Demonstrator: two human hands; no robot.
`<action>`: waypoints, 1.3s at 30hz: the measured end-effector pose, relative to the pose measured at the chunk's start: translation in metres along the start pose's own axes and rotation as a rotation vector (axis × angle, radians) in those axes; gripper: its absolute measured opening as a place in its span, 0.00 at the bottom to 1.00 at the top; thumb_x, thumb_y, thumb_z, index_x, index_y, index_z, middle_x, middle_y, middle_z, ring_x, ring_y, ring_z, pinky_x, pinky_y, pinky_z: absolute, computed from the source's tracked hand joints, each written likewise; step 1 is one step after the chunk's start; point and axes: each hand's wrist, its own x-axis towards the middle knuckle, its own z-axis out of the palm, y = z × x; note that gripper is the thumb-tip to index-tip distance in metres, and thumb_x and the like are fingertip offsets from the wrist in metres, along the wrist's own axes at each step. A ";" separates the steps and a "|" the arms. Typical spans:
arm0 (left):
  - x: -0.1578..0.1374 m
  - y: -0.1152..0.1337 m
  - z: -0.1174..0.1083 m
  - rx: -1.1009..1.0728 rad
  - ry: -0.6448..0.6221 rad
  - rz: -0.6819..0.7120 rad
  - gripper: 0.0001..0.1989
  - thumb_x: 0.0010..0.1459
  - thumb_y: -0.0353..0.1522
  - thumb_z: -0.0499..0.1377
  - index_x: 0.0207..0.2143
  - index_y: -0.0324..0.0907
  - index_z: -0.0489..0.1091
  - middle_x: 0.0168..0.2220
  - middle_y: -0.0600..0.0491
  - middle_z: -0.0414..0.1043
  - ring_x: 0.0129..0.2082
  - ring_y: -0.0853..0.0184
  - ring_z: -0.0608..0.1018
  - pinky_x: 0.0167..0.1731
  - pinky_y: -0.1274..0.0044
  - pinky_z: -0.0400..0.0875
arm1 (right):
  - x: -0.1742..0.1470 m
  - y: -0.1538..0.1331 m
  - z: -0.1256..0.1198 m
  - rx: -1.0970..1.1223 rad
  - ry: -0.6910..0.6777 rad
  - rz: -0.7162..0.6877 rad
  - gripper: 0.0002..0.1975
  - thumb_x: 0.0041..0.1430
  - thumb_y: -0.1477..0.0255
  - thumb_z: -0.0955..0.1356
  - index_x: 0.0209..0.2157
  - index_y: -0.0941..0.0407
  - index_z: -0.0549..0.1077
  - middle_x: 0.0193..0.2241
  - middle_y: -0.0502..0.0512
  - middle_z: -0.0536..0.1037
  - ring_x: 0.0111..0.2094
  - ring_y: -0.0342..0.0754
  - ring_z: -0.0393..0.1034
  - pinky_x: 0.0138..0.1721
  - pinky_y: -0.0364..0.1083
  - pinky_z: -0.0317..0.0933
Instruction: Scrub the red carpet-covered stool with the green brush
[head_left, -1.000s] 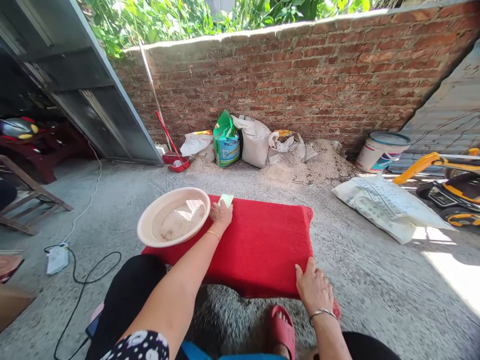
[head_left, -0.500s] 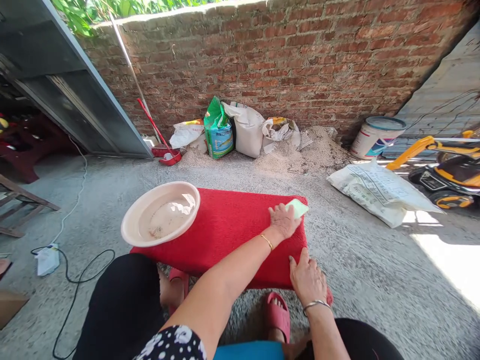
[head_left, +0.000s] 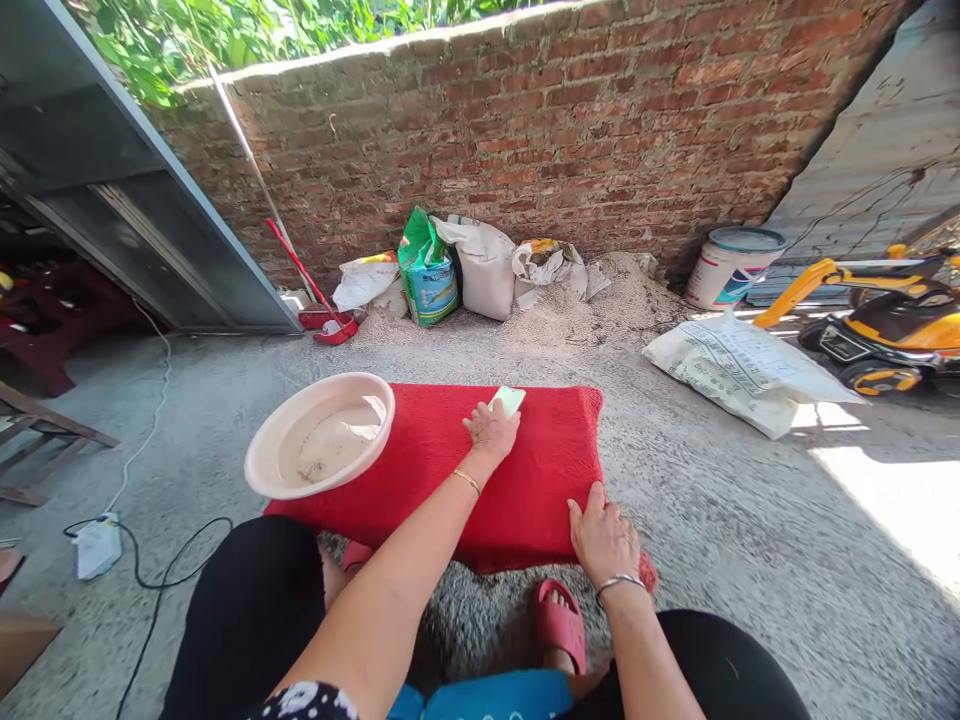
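Note:
A red, towel-like cloth (head_left: pixel 420 440) covers a low bench-like surface in front of my knees. My left hand (head_left: pixel 491 430), with a gold bracelet at its wrist, is closed over a pale green flat block (head_left: pixel 509 401) and presses it onto the cloth near its far edge. The block's underside is hidden. At the cloth's right end, my right hand (head_left: pixel 607 540) grips the edge, thumb on top and some fingers out of sight over the side. A cream basin (head_left: pixel 259 455) with shallow water and some dark bits in it stands on the cloth's left end.
Sacks (head_left: pixel 484 270) and spilled grain (head_left: pixel 570 320) lie along the brick wall (head_left: pixel 525 130). A red dustpan (head_left: pixel 336 330) stands left of them. To the right are a white sack (head_left: pixel 742 370), a bucket (head_left: pixel 735 265) and a yellow toy vehicle (head_left: pixel 877 340). A black cable (head_left: pixel 154 590) lies at left.
My left hand has slid the pale green block leftward along the cloth, from its far right corner towards the middle. My right hand has stayed at the right edge. The view has shifted slightly.

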 end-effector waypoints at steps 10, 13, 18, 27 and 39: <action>-0.070 0.022 0.014 -0.009 0.007 0.484 0.29 0.59 0.53 0.48 0.57 0.49 0.62 0.46 0.44 0.66 0.45 0.55 0.69 0.45 0.62 0.60 | -0.001 -0.002 -0.007 -0.013 -0.028 0.003 0.27 0.68 0.63 0.56 0.60 0.69 0.59 0.39 0.73 0.74 0.40 0.59 0.74 0.39 0.51 0.63; -0.057 -0.030 0.000 0.035 0.064 0.268 0.27 0.61 0.51 0.48 0.57 0.48 0.62 0.46 0.44 0.66 0.45 0.56 0.70 0.43 0.65 0.61 | -0.001 -0.002 -0.007 -0.012 -0.022 -0.004 0.28 0.68 0.63 0.56 0.60 0.69 0.59 0.39 0.72 0.74 0.40 0.59 0.74 0.40 0.51 0.63; -0.039 -0.118 -0.019 0.173 0.152 -0.055 0.26 0.62 0.47 0.50 0.58 0.43 0.62 0.44 0.41 0.66 0.45 0.53 0.71 0.41 0.65 0.62 | 0.000 0.000 -0.004 0.009 -0.031 -0.003 0.28 0.68 0.63 0.55 0.60 0.68 0.59 0.40 0.73 0.74 0.41 0.61 0.74 0.41 0.53 0.63; -0.117 -0.065 0.011 0.100 0.121 0.394 0.28 0.59 0.51 0.52 0.56 0.46 0.64 0.43 0.45 0.67 0.42 0.57 0.70 0.41 0.65 0.60 | 0.003 -0.001 0.000 0.016 -0.053 0.027 0.28 0.67 0.62 0.56 0.60 0.67 0.58 0.40 0.73 0.74 0.41 0.61 0.74 0.41 0.54 0.64; -0.084 -0.160 -0.024 0.167 0.160 -0.096 0.25 0.62 0.46 0.49 0.56 0.42 0.64 0.42 0.44 0.67 0.42 0.55 0.72 0.39 0.66 0.61 | -0.002 -0.003 -0.006 0.004 -0.029 0.012 0.27 0.67 0.62 0.56 0.59 0.68 0.59 0.39 0.73 0.74 0.40 0.62 0.74 0.39 0.55 0.65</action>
